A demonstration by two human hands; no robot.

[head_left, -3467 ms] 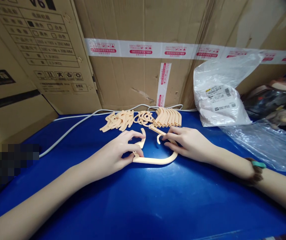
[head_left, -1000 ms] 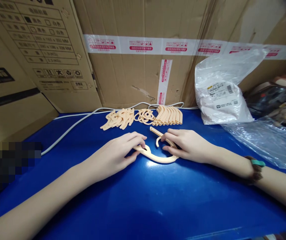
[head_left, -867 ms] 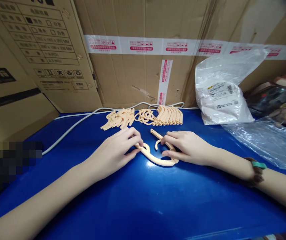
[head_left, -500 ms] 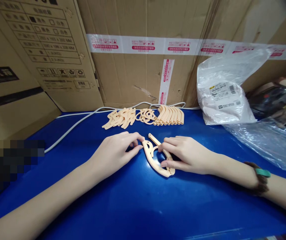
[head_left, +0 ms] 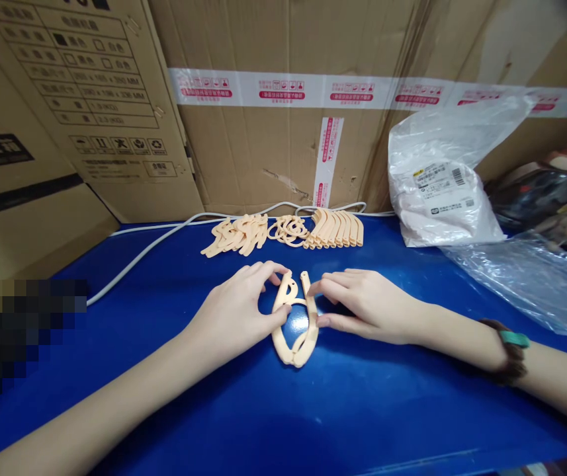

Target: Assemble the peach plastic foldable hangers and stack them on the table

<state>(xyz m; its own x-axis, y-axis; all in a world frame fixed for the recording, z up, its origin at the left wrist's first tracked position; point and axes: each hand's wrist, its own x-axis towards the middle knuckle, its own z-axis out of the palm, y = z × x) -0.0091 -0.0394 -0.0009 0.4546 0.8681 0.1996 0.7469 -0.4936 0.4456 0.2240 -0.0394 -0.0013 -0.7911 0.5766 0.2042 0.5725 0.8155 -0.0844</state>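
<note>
A beige plastic folding clothes hanger [head_left: 279, 337] lies on the blue tabletop, its two curved arms meeting at the bottom and their upper ends apart. My left hand [head_left: 241, 307] holds its left arm, fingers at the top end and thumb across the inner side. At its right arm, my right hand [head_left: 357, 305] has curled fingers, with the index fingertip and thumb tip against the outer edge. Behind the hands lie matching parts: a pile of flat curved pieces [head_left: 238, 233], a cluster of rings [head_left: 288, 230] and a row of curved arms [head_left: 335, 229].
Cardboard boxes [head_left: 253, 152] stand along the back and left. A white cable [head_left: 149, 241] runs along the box base. At the right, a labelled plastic bag [head_left: 444, 198] stands near a flat clear plastic sheet [head_left: 526, 277]. Dark items [head_left: 536, 192] sit at the far right.
The hanger has turned more upright and shifted slightly left and toward me. My left thumb has come onto its left arm, while my right fingers have moved to the right arm's outer edge.
</note>
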